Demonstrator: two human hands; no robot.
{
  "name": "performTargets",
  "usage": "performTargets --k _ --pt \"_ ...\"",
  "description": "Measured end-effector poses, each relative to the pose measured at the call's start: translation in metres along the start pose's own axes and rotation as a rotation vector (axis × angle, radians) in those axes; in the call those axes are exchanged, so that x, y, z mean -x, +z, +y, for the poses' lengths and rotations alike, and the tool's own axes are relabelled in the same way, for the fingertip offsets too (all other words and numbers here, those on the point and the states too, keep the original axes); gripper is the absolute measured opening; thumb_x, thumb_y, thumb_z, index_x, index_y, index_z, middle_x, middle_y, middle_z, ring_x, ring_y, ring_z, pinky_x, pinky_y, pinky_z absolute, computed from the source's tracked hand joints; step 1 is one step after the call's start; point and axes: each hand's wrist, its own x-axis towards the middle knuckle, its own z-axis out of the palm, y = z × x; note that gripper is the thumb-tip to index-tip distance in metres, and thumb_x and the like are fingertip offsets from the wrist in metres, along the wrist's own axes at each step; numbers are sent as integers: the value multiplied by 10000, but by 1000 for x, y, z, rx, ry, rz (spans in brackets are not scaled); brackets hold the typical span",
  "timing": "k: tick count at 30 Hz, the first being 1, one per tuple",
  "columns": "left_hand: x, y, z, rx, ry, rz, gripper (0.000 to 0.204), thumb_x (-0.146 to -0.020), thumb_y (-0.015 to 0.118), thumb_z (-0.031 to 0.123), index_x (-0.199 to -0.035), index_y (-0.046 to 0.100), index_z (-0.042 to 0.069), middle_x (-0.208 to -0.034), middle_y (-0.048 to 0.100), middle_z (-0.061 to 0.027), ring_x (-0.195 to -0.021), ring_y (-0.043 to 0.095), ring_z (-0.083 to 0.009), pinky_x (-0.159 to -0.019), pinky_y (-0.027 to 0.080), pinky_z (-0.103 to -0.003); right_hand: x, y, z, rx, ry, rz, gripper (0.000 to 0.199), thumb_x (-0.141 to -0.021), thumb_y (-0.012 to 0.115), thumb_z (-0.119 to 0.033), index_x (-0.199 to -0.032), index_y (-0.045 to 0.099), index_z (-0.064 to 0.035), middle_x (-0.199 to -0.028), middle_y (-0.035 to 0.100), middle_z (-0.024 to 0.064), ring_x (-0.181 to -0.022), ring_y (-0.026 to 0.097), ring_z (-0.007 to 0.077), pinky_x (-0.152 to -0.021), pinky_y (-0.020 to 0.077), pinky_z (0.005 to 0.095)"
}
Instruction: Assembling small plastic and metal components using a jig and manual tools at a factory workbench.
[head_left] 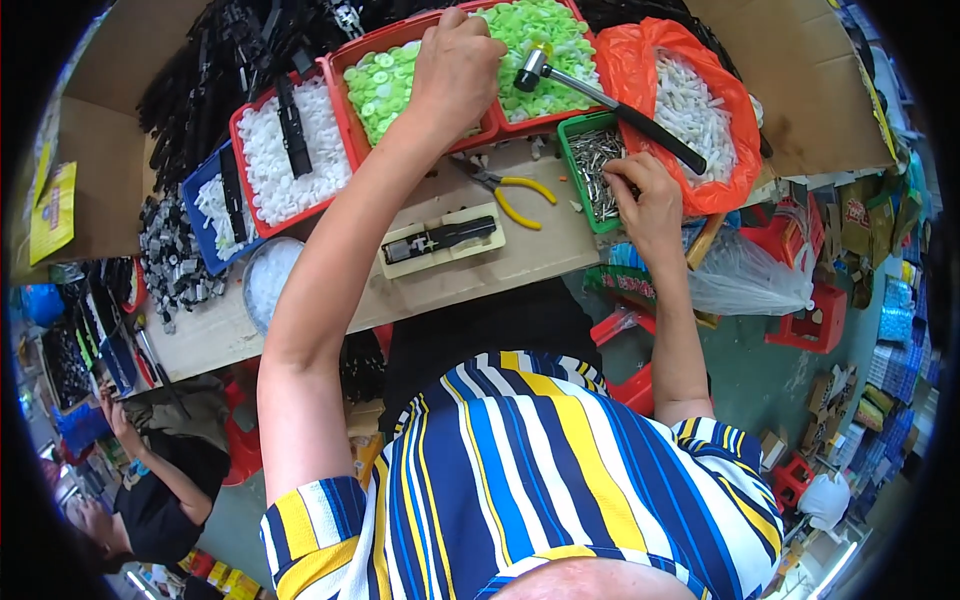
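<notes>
My left hand (455,70) reaches across the red trays, over the seam between two heaps of lime-green plastic pieces (385,85). Its fingers are curled, and the tips are hidden behind the hand. Over a green tray (608,222) of small metal pins (594,160), my right hand (648,200) pinches thumb and finger together; whatever is between them is too small to make out. In front of me a black, long-shaped part (450,236) lies in a cream holder (390,268). Beyond it rest pliers (515,198) with yellow handles.
A hammer (640,122) with a black handle lies across the green pieces and an orange bag (740,110) of white pieces. White parts fill a red tray (240,130) and a blue tray (190,200). Black parts (215,70) pile up far left. Another person (165,490) sits at lower left.
</notes>
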Motion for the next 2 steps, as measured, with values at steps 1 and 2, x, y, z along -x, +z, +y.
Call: performTargets --k 1,2 --pt "-4 3 -2 -49 22 -61 96 -774 700 73 -851 752 47 -890 657 -107 -967 575 -316 -840 495 -411 0 0 1 0 -4 2 82 -808 695 -44 -882 695 -9 -853 641 132 -847 640 327 -722 492 426" --pt "-7 7 0 -46 30 -65 96 -774 700 73 -851 752 47 -890 657 -107 -967 575 -316 -840 495 -411 1 0 3 0 -7 5 86 -811 693 -45 -889 695 -9 -855 644 131 -848 642 328 -720 493 425"
